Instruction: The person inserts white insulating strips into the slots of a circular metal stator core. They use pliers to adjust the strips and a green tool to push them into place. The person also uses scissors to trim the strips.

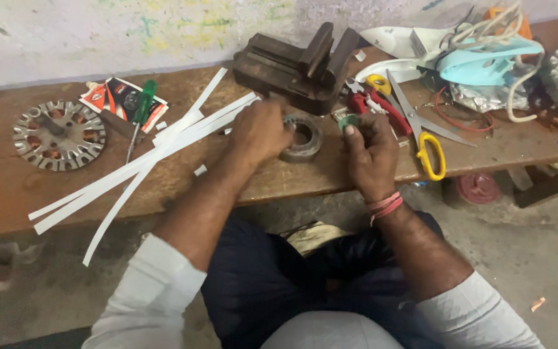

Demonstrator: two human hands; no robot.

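From above, the left hand [261,132] is curled over the rim of a metal ring [303,139] that lies on the wooden bench [8,187], just in front of a dark vise [298,64]. The right hand [371,155] pinches a small green piece [349,121] beside the ring. The ring sits near the bench edge; a careless push could drop it. Open scissors [421,132] lie close to the right knuckles.

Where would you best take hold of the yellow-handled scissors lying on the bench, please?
Grip the yellow-handled scissors by the large yellow loop, coming from the near bench edge. That loop lies closest to the person, beside the right hand, with open space around it. The blades point away towards the clutter, and the smaller loop sits against the red pliers.
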